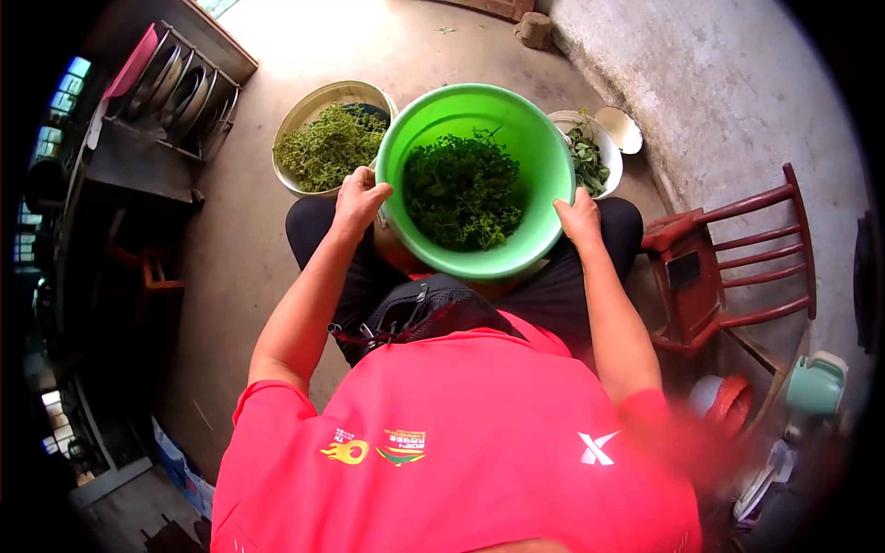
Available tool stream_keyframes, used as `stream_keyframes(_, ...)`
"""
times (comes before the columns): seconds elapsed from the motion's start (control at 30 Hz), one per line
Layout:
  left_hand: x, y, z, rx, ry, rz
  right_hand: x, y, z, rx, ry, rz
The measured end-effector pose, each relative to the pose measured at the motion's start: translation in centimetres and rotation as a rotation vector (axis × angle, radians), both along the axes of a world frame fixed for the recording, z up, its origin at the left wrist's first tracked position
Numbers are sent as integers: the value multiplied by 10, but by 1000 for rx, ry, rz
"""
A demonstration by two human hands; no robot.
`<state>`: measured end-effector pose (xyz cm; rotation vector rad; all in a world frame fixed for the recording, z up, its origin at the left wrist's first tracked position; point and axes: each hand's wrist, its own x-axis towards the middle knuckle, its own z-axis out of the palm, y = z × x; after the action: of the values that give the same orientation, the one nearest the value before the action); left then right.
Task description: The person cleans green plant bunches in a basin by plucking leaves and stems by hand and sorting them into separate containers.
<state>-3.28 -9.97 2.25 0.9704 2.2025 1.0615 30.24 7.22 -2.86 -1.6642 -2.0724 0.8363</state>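
Observation:
A large green bucket point(544, 184) is tilted toward me above my lap, its mouth facing up at the camera. Dark green sprigs point(461, 189) lie in a heap inside it. My left hand point(359, 201) grips the left rim, thumb over the edge. On the right side of the rim, my right hand point(579, 218) is closed in the same way. Just left of the bucket stands a pale basin point(293, 124) filled with lighter green sprigs point(334, 146). Behind my right hand, a white bucket point(610, 166) holds green leaves point(588, 158).
A dark red wooden chair point(691, 267) stands at my right, near the grey wall point(728, 92). A rack with pans point(175, 88) is at the upper left. A white bowl point(619, 129) sits by the wall, and a wooden stump point(533, 30) lies farther back. A teal jug point(818, 382) is at lower right.

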Motion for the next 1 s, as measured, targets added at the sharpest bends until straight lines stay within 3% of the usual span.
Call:
stream_keyframes(0.07,-8,6,-5,69,149,8,-7,10,-3,24,23,-11)
stream_keyframes(0.23,-20,17,2,42,-94,104,-26,15,10,62,210,-40)
stream_keyframes(0.47,-15,16,17,-23,52,94,-28,22,7,106,136,-14)
stream_keyframes(0.67,-28,18,-18,-39,124,66,-24,9,13,129,32,-16)
stream_keyframes(0.73,-21,14,-16,-74,229,28,-18,4,8,61,-121,51)
stream_keyframes(1.0,-13,0,-12,-79,243,-14,-2,-25,5,113,43,-21)
